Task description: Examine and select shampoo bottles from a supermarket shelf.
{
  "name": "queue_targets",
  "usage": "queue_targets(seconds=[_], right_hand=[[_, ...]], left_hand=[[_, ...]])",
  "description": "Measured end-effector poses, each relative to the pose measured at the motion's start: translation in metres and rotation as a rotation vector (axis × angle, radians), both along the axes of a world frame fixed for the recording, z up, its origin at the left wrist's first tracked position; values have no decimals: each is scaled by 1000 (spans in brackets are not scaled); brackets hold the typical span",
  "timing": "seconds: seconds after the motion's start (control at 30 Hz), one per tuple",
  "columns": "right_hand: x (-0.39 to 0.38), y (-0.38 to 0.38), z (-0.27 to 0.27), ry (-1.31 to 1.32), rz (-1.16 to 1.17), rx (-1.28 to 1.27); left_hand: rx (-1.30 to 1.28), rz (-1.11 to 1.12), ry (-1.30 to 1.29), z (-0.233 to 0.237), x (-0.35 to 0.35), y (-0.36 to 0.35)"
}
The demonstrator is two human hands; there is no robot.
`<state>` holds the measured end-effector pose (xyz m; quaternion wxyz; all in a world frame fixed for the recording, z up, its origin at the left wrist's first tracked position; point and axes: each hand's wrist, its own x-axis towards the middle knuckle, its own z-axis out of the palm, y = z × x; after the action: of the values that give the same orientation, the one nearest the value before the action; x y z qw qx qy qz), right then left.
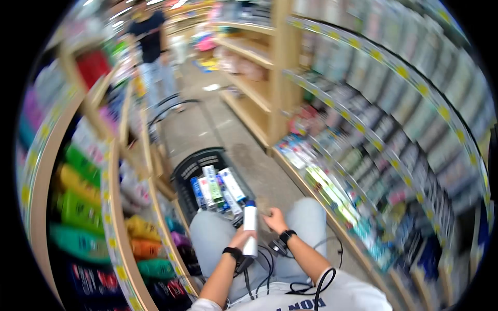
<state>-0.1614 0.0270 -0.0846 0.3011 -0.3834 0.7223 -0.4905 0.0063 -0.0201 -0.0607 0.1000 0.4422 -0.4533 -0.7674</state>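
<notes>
My left hand (241, 239) is wrapped round a white bottle (250, 224) with a dark blue cap, held upright between my knees. Just right of it, apart from the bottle, my right hand (276, 221) has its fingers curled closed; whether anything is inside them is hidden. In front of my knees stands a dark green shopping basket (181, 173). Several narrow boxes (213, 187), white, blue and green, lie in it, looking like toothpaste cartons. The bottle's label is too blurred to read.
Shelves of colourful bottles (83, 210) rise close on my left. On my right, shelves (353, 122) carry many hanging packs and small goods. A person (150, 46) in a dark shirt stands further up the aisle floor (194, 129). Black cables (267, 267) lie over my lap.
</notes>
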Motion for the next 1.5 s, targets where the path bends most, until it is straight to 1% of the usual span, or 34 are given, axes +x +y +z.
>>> queue_targets(seconds=[0.07,0.13,0.17,0.2,0.27,0.3,0.37,0.47,0.5,0.53,0.67,0.73,0.9,1.0,1.07,1.13,1.17,1.2,1.27,1.3,1.33,1.37,1.4,1.5], right_hand=[[-1,6,11,33,120,-20],[4,3,-11,173,158,-81],[8,5,0,168,136,-58],[11,6,15,164,128,-35],[16,4,15,241,59,-49],[18,3,17,261,53,-48],[17,4,12,271,56,-58],[13,8,9,240,169,53],[12,9,11,269,210,57],[10,12,11,297,251,62],[13,17,16,344,364,53],[19,15,15,352,324,29],[24,11,11,372,257,26],[22,11,10,394,300,9],[20,11,7,381,332,0],[18,10,5,375,344,-76],[17,12,5,397,365,-54],[16,11,0,423,391,-86],[17,12,15,393,393,-109],[21,13,26,398,353,-52],[20,11,23,406,387,-62],[21,10,22,384,377,-68],[22,10,25,414,389,-23],[22,10,28,409,394,-46]], left_hand=[[45,16,10,-4,9,-7],[109,100,33,10,7,-3],[164,151,44,-9,8,-6],[130,148,38,-10,4,-5],[117,174,37,-32,3,-9],[143,172,33,-32,4,-10],[178,170,30,-22,3,-8],[171,123,20,-12,10,-8],[145,132,35,0,12,-4],[185,123,16,-2,16,-7],[239,198,40,14,12,-2],[250,206,40,6,12,-4],[215,189,10,1,11,-6],[206,172,4,-2,16,-8],[254,146,-2,-5,21,-12],[128,155,-36,-14,23,-13],[136,134,-38,-18,26,-14],[146,123,-33,-18,24,-14],[148,156,-71,27,13,-2],[118,152,-6,13,14,-6],[88,133,49,-3,16,-7],[83,160,38,0,16,-6],[89,128,41,10,17,-6],[74,153,45,2,17,-6]])
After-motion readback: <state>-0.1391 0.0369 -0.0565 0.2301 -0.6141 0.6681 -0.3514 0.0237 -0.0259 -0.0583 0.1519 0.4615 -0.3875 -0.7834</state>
